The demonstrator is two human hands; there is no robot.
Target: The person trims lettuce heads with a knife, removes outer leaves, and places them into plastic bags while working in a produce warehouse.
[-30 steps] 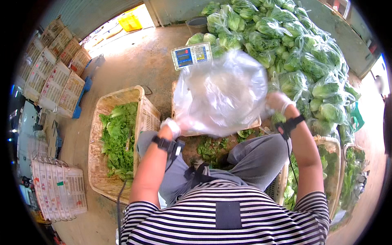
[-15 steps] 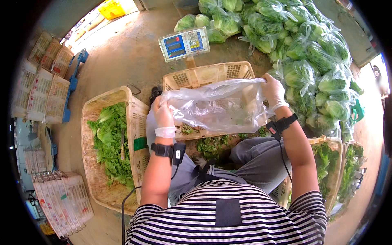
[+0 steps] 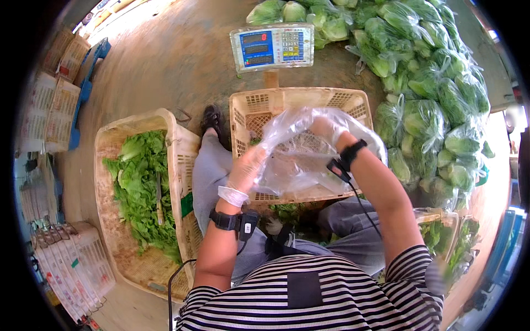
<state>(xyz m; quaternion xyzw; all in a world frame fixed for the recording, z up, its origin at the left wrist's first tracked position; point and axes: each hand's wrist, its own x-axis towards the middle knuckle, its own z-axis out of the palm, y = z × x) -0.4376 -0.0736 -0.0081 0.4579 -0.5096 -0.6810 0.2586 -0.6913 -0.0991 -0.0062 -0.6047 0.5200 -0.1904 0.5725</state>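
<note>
A clear plastic bag (image 3: 292, 171) is spread out over the tan plastic crate (image 3: 356, 99) in front of me. My left hand (image 3: 247, 168), in a thin see-through glove, grips the bag's left edge. My right hand (image 3: 327, 129), gloved the same way, is at the bag's far side with film around it; its fingers are blurred behind the plastic. Through the film and beside it, the crate's slotted floor shows, with a few green scraps at its left end.
A scale display (image 3: 272, 47) stands beyond the crate. At left, a larger crate (image 3: 105, 220) holds leafy lettuce (image 3: 141, 193) with a knife (image 3: 159, 201) on top. Bagged greens (image 3: 425, 121) are piled at right. Stacked crates (image 3: 72, 270) stand at far left; more greens (image 3: 436, 237) sit near my right elbow.
My right hand has moved left and inward into the bag's film, and my left hand has come nearer to me. The stretched bag has become rounder. My view has shifted slightly.
</note>
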